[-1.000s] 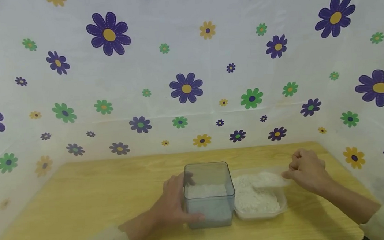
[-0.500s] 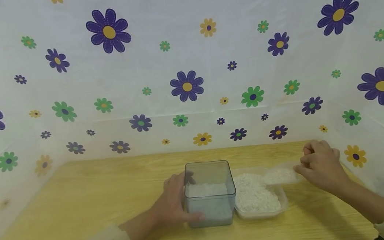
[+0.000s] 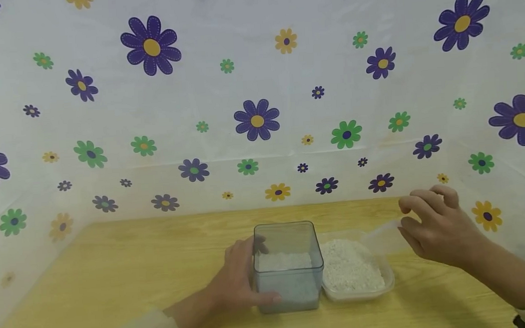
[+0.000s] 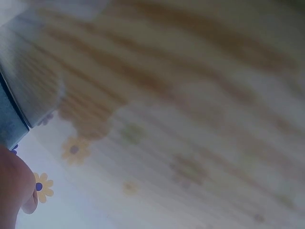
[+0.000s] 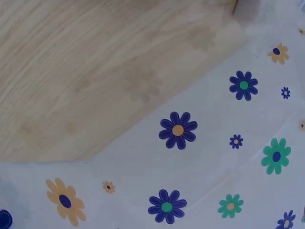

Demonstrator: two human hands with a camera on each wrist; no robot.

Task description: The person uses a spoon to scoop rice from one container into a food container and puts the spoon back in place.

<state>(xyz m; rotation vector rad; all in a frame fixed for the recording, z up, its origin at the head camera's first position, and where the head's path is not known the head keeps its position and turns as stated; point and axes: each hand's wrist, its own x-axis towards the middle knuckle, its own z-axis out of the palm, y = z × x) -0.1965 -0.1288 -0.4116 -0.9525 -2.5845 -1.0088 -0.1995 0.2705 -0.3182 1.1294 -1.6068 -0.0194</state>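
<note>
My left hand [image 3: 238,276] grips the left side of a square, smoky see-through container [image 3: 289,290], thumb across its front and fingers behind. White flour-like stuff lies inside, well below the rim. Touching or close against its right side is a low clear plastic tub [image 3: 360,294] heaped with white, flour-like stuff [image 3: 347,269]. Over the tub's back right corner, my right hand [image 3: 442,228] pinches a thin translucent plastic scoop [image 3: 384,237], held tilted; its exact shape is unclear. In the left wrist view, part of the container [image 4: 12,117] shows beside a finger [image 4: 16,183].
A pale wood table [image 3: 138,272] bears both containers. Behind and along both sides hangs a white cloth [image 3: 204,97] printed with purple, green and yellow flowers. In the right wrist view, only the table [image 5: 95,81] and flowered cloth [image 5: 209,176] show.
My right hand has moved right and turned with the scoop, which drew away from the heap and tilted; white stuff seen on it earlier no longer shows. The left hand and container stay put.
</note>
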